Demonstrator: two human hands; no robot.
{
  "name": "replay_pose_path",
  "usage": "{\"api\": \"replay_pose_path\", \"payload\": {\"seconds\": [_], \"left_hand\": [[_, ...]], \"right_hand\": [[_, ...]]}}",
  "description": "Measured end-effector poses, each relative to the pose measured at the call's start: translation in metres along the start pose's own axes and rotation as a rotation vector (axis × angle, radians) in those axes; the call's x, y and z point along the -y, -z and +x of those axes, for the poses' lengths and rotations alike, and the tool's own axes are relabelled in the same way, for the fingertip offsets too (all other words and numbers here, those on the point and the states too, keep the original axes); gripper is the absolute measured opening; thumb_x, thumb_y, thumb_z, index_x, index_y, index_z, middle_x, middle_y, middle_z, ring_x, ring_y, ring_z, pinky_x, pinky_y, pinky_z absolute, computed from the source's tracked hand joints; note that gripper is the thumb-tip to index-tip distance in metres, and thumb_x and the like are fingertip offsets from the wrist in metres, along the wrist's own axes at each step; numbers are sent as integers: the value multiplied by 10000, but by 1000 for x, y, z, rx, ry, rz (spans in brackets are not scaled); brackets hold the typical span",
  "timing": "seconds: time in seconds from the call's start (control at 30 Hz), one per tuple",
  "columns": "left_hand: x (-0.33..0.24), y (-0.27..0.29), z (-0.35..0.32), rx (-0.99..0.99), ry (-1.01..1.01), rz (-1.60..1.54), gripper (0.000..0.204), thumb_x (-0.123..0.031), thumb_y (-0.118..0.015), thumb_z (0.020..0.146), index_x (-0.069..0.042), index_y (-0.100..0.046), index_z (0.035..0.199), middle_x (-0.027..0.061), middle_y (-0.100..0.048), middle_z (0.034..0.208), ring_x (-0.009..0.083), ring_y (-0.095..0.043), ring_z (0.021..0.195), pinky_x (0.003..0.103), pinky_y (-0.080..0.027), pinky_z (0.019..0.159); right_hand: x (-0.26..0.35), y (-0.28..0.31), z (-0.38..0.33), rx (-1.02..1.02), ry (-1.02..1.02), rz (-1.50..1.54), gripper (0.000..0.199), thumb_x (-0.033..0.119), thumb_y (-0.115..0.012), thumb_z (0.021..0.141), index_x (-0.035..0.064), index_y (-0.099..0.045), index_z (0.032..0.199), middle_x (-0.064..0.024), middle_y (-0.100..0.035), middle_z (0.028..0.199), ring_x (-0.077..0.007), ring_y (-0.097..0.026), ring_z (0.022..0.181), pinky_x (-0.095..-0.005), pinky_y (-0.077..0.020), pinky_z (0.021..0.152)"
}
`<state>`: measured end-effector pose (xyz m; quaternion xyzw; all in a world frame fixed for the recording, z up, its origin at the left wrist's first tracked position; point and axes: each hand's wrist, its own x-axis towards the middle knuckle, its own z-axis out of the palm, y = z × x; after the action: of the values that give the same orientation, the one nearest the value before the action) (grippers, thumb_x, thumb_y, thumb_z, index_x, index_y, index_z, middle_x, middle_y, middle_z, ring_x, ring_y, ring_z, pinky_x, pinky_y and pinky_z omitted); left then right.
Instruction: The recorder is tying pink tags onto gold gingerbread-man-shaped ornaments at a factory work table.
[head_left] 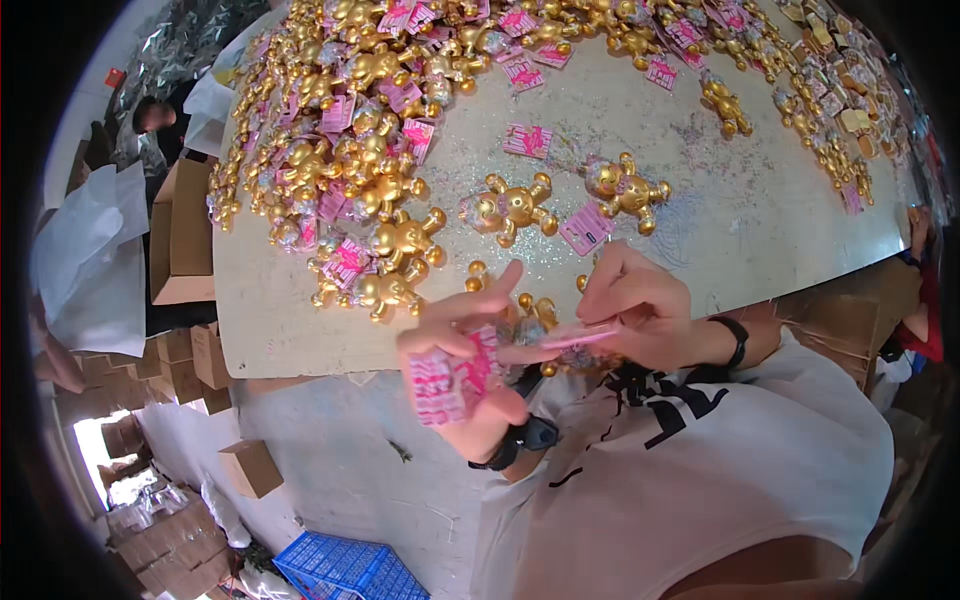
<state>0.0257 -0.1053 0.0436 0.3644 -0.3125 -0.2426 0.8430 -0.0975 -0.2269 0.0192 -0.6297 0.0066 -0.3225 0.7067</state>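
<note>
My left hand [462, 372] grips a stack of pink printed cards [447, 379] in front of my chest. My right hand [635, 310] pinches one pink card [580, 335] by its edge, right beside the stack. A gold figurine [530, 318] sits between and partly behind both hands, mostly hidden. Both wrists wear black bands. On the pale tabletop [700, 200] just beyond my hands lie two gold bear-like figurines [513, 208] [625, 190] and a loose pink card [586, 229].
A big heap of gold figurines and pink cards [340, 130] covers the table's left and far side. More figurines [830, 130] line the right edge. Cardboard boxes [180, 230] stand left, a blue crate [345, 570] on the floor below. Another person [160, 115] sits far left.
</note>
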Motion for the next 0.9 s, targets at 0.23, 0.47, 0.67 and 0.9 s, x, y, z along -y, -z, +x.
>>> {"api": "replay_pose_path", "payload": {"seconds": [0.23, 0.47, 0.67, 0.9], "left_hand": [[-5, -7, -17, -72, 38, 170, 643, -370, -792, 635, -73, -345, 988, 301, -478, 1178, 441, -487, 1122, 482, -407, 947], [-4, -10, -33, 11, -26, 230, 534, -316, -675, 790, -40, -363, 1123, 253, -537, 1098, 435, -557, 1024, 493, -454, 883], [4, -15, -47, -79, 15, 183, 520, -401, -583, 846, -33, -384, 1154, 238, -548, 1087, 394, -556, 1030, 486, -460, 874], [24, -3, -70, -132, -54, 24, 718, -434, -765, 645, -44, -380, 1109, 96, -518, 852, 284, -572, 835, 401, -482, 787]], "right_hand": [[6, -44, 5, 47, 508, -397, 248, 20, -703, 719, 50, -671, 962, -44, -583, 832, -141, -528, 602, -260, -399, 504], [0, -48, -2, 21, 830, -780, 295, 134, -691, 645, 22, -661, 916, -8, -547, 731, -115, -464, 511, -236, -315, 415], [-3, -50, -18, -17, 824, -786, 277, 93, -752, 644, 0, -663, 890, -3, -517, 712, -85, -432, 452, -223, -288, 377], [-19, -57, -31, -161, 848, -640, 168, 92, -663, 732, 10, -653, 878, 15, -437, 650, -101, -430, 484, -228, -307, 396]]}}
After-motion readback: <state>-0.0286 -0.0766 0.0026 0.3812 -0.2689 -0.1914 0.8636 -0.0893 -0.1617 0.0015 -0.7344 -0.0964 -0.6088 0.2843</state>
